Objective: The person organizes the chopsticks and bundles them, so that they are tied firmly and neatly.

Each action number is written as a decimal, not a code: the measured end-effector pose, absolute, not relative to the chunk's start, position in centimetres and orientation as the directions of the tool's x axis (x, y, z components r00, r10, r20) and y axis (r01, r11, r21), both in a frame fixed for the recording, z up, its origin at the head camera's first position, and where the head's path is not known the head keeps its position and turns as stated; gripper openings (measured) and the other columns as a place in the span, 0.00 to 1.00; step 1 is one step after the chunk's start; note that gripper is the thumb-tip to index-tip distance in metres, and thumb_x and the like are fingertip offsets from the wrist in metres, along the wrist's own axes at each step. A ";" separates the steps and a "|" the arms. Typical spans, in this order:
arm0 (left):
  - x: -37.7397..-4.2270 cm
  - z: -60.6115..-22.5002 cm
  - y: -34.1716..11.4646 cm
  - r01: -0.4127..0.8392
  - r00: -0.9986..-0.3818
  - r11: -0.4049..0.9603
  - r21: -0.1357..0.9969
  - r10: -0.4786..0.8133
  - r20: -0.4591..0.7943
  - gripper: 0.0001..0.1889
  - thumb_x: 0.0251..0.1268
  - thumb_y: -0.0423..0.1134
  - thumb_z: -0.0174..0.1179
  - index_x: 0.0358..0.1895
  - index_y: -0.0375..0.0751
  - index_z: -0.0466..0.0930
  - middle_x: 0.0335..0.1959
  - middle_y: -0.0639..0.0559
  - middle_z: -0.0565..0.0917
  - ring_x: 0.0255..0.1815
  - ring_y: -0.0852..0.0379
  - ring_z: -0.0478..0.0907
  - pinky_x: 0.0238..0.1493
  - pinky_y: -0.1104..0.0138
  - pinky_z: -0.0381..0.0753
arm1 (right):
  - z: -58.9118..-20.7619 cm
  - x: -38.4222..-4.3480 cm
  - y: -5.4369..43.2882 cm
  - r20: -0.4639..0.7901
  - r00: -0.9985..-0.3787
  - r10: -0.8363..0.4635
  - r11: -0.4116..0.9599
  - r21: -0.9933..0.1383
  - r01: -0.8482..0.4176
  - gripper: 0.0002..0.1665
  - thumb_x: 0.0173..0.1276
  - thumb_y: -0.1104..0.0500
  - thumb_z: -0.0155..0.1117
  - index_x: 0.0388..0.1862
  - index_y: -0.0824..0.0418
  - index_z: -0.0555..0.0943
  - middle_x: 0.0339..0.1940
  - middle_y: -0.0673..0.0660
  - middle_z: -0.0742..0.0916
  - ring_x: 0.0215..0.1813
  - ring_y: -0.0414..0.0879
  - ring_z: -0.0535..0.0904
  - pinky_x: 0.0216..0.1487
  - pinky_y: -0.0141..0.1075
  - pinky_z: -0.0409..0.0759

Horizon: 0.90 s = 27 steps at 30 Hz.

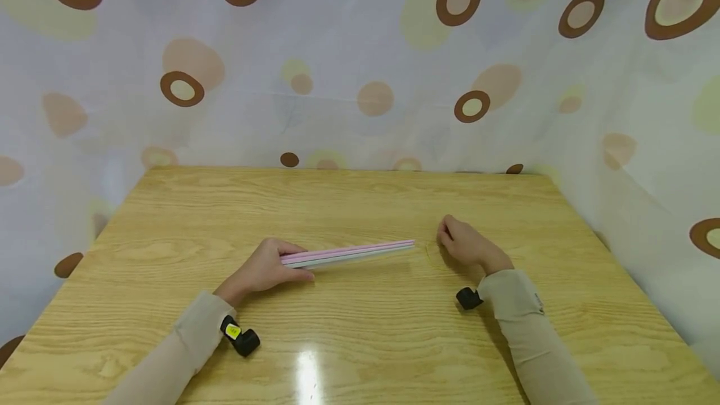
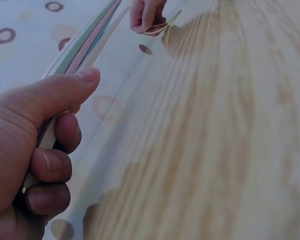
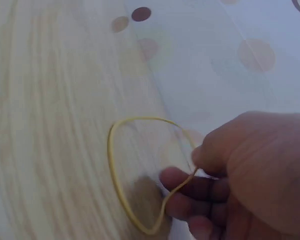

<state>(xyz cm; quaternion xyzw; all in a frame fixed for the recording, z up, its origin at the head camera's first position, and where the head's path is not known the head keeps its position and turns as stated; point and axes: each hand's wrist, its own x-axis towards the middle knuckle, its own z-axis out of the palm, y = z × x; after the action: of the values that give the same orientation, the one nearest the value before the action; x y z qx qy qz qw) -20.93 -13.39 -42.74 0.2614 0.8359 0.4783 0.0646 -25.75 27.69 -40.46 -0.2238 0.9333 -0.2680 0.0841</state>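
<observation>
My left hand (image 1: 264, 267) grips a bundle of slim pastel chopsticks (image 1: 349, 254) in pink, pale green and white, their free ends pointing right. Its thumb lies along the bundle (image 2: 85, 47) in the left wrist view, with the other fingers curled around; the near ends are mostly hidden in the palm. To the right of the tips, my right hand (image 1: 467, 244) pinches a yellow rubber band (image 3: 111, 155) between thumb and fingers. The band hangs as a loose loop, apart from the chopsticks.
Both hands are over a light wood-grain table (image 1: 360, 205). A white cloth with brown and beige spots (image 1: 337, 49) hangs behind the table and along its sides. Small black cameras (image 1: 245, 342) are strapped at both sleeve cuffs.
</observation>
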 end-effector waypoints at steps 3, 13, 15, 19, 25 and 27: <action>-20.8 -42.8 -13.4 0.376 -0.858 0.412 0.830 0.494 0.143 0.18 0.48 0.45 0.75 0.43 0.42 0.88 0.35 0.50 0.88 0.30 0.62 0.77 0.33 0.69 0.77 | -40.4 -25.8 27.5 0.000 -0.887 -0.461 0.666 -0.660 -0.346 0.07 0.78 0.66 0.39 0.40 0.69 0.65 0.30 0.60 0.80 0.27 0.45 0.72 0.30 0.34 0.71; -20.7 -42.4 -13.0 0.376 -0.857 0.418 0.827 0.497 0.138 0.18 0.49 0.45 0.75 0.43 0.41 0.88 0.36 0.51 0.88 0.32 0.61 0.77 0.35 0.69 0.77 | -38.8 -25.2 26.9 0.101 -0.897 -0.430 0.263 -0.936 -0.232 0.10 0.80 0.62 0.38 0.56 0.61 0.64 0.36 0.59 0.80 0.33 0.48 0.80 0.32 0.42 0.79; -20.7 -42.4 -13.1 0.382 -0.854 0.423 0.822 0.501 0.139 0.18 0.49 0.45 0.74 0.43 0.41 0.87 0.36 0.51 0.88 0.32 0.62 0.77 0.35 0.69 0.77 | -38.5 -25.1 26.8 0.147 -0.884 -0.444 0.241 -0.930 -0.276 0.11 0.78 0.66 0.39 0.53 0.59 0.68 0.38 0.58 0.82 0.34 0.45 0.81 0.29 0.41 0.79; -20.8 -42.4 -13.2 0.380 -0.854 0.423 0.823 0.502 0.137 0.17 0.50 0.44 0.74 0.43 0.41 0.87 0.36 0.52 0.88 0.32 0.62 0.77 0.35 0.69 0.77 | -38.2 -25.0 26.4 0.198 -0.855 -0.480 0.229 -0.912 -0.340 0.16 0.74 0.72 0.42 0.51 0.56 0.72 0.43 0.62 0.84 0.34 0.44 0.83 0.26 0.42 0.79; -20.9 -42.2 -13.4 0.353 -0.866 0.409 0.841 0.482 0.130 0.16 0.49 0.44 0.75 0.41 0.43 0.88 0.34 0.53 0.87 0.31 0.61 0.76 0.34 0.69 0.77 | -38.2 -25.0 25.9 0.172 -0.834 -0.525 0.238 -0.911 -0.338 0.17 0.71 0.71 0.52 0.56 0.60 0.68 0.52 0.67 0.83 0.33 0.49 0.84 0.24 0.45 0.79; -21.0 -42.1 -13.5 0.347 -0.873 0.409 0.844 0.469 0.132 0.16 0.48 0.43 0.75 0.41 0.42 0.88 0.33 0.52 0.87 0.30 0.60 0.76 0.34 0.69 0.77 | -38.2 -25.0 25.8 0.172 -0.841 -0.514 0.247 -0.909 -0.337 0.17 0.70 0.71 0.55 0.55 0.64 0.67 0.51 0.62 0.85 0.31 0.52 0.84 0.23 0.44 0.78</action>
<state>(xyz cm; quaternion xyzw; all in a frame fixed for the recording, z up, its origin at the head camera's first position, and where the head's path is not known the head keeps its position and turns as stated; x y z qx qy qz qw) -20.99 -13.53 -42.12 0.2436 0.8368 0.4862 0.0629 -25.01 25.82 -38.19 -0.2707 0.7854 -0.5508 0.0803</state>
